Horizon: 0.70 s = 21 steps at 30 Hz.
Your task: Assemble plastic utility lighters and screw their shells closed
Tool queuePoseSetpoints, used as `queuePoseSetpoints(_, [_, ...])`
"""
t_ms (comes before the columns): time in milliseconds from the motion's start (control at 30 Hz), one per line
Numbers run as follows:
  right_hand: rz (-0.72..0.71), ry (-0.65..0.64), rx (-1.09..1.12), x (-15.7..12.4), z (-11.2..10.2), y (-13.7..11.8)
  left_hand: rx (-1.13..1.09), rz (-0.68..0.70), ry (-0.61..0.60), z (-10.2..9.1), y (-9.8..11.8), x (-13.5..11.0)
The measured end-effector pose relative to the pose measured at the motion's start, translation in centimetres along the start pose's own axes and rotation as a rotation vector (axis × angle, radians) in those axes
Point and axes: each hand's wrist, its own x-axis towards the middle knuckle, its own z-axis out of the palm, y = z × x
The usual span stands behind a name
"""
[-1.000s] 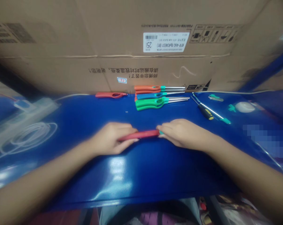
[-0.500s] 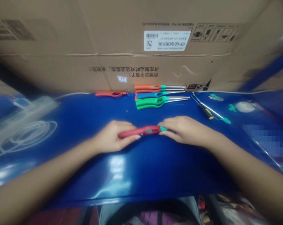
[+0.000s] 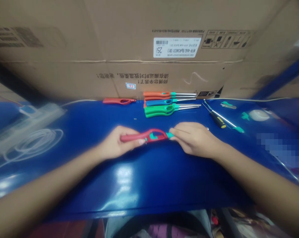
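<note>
A red gas lighter (image 3: 154,135) with a green trigger spans the space between my two hands, over the blue table. My left hand (image 3: 118,142) is closed around its handle end, thumb along the near side. The fingers of my right hand (image 3: 194,138) grip the green collar at its other end; the metal tube is mostly hidden by that hand. Farther back lie a stack of orange, blue and green lighters (image 3: 159,110) with metal tubes pointing right. Left of them sits a red lighter handle (image 3: 118,100) without a visible tube.
A screwdriver (image 3: 217,119) lies at the right beside a loose metal tube with a green end (image 3: 229,120). Small green parts (image 3: 245,115) and a white rounded object (image 3: 259,114) are nearby. A coiled white cable (image 3: 37,142) and power strip (image 3: 40,120) occupy the left. Cardboard (image 3: 77,43) stands behind.
The red lighter has been turned so that its trigger opening shows more fully. Both hands keep hold of it, and the view has shifted slightly.
</note>
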Motion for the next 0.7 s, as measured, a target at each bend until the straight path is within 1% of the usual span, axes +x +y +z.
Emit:
queuePoseSetpoints(100, [0.009, -0.015, -0.006, 0.0, 0.1, -0.3, 0.028, 0.038, 0.001, 0.0, 0.2, -0.1])
queuePoseSetpoints(300, [0.039, -0.118, 0.018, 0.0, -0.2, -0.5, 0.183, 0.274, -0.002, 0.3, 0.4, -0.3])
queuePoseSetpoints(367, [0.043, -0.154, 0.011, 0.1, -0.3, -0.5, 0.259, 0.332, 0.01, 0.3, 0.3, -0.3])
queuePoseSetpoints(433, [0.054, -0.206, 0.005, 0.2, -0.3, -0.3, 0.346, 0.367, -0.01, 0.3, 0.0, -0.2])
queuePoseSetpoints(500, [0.089, -0.282, 0.022, 0.3, -0.1, 0.0, 0.462, 0.373, -0.065, 0.4, -0.2, 0.0])
queuePoseSetpoints(567, [0.159, -0.352, 0.053, 0.3, 0.0, 0.4, 0.599, 0.352, -0.103, 0.6, -0.3, 0.3])
queuePoseSetpoints(633, [0.241, -0.385, 0.073, 0.4, 0.0, 0.8, 0.722, 0.318, -0.111, 0.8, -0.3, 0.5])
queuePoseSetpoints(700, [0.294, -0.391, 0.071, 0.3, -0.2, 1.1, 0.8, 0.283, -0.104, 1.0, -0.2, 0.6])
